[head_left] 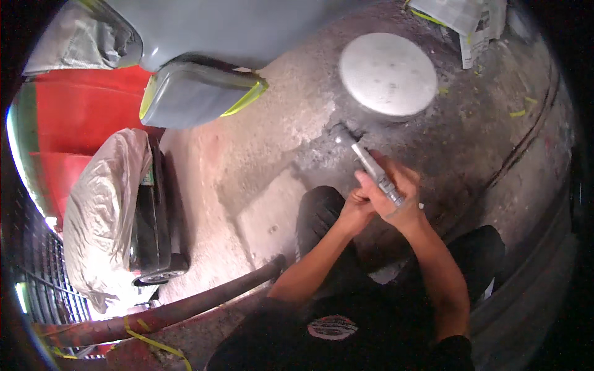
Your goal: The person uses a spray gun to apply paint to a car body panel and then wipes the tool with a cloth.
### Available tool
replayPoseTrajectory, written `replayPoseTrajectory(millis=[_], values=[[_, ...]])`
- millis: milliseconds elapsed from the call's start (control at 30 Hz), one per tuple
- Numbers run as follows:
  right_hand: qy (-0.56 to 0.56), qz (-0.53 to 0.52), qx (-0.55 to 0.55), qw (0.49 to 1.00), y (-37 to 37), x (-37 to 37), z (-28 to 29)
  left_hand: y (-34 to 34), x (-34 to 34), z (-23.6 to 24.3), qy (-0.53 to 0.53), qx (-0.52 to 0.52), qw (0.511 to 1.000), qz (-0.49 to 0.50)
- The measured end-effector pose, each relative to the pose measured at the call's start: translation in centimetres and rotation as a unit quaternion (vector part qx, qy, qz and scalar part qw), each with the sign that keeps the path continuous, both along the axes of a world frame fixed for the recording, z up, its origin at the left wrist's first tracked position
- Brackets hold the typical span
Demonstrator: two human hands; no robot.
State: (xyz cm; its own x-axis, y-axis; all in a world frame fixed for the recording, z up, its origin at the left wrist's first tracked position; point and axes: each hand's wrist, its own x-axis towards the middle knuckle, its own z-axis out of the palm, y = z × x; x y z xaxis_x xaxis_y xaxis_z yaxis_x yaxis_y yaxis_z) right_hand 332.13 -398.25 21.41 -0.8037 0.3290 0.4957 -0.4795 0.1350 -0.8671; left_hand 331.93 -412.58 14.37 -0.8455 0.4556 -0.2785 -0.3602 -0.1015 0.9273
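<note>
My right hand (399, 188) grips a slim silver metal hand tool (370, 164) with a rounded head; its exact kind I cannot make out. The tool slants up and to the left, its head over the grey concrete floor. My left hand (359, 207) is closed just beside the right one, touching it near the tool's lower part. What the left fingers hold, if anything, is hidden. Beyond the tool's head, slightly right, is a round, white-topped object (388, 75), perhaps a stool or drum.
A grey car panel (229, 28) with a side mirror (195, 96) edged in yellow masking tape hangs at the upper left. Below it are a red panel (93, 105) and a black wheeled object (151, 216) under a silvery sheet (105, 210). A dark red bar (185, 309) crosses the lower left.
</note>
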Motion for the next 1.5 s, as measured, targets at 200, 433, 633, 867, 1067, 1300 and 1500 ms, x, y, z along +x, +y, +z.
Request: replayPoseTrajectory(millis=[200,433,633,867,1067,1300,1500], values=[[-0.026,0.063,0.018,0.998,-0.9,0.6,4.4,-0.8,0.8,2.7,-0.027,0.099,0.995,0.008],[-0.122,-0.024,0.091,0.988,-3.1,1.7,9.3,-1.8,1.1,5.0,-0.016,0.165,0.983,-0.080],[-0.151,-0.004,0.146,0.978,-4.8,2.0,14.1,-3.1,1.3,4.5,0.020,0.179,0.975,-0.127],[-0.086,0.003,0.188,0.978,-6.9,0.8,20.4,-6.1,1.3,-3.4,-0.057,0.129,0.984,-0.113],[-0.050,-0.017,0.190,0.980,-7.2,0.4,21.1,-8.3,1.2,-6.9,-0.123,0.090,0.980,-0.131],[-0.128,-0.024,0.188,0.974,-7.5,0.9,16.6,-8.1,1.0,-8.8,-0.111,-0.004,0.985,-0.133],[-0.183,-0.099,0.126,0.970,-7.8,3.4,16.4,-7.0,1.2,-10.0,-0.075,-0.037,0.985,-0.148]])
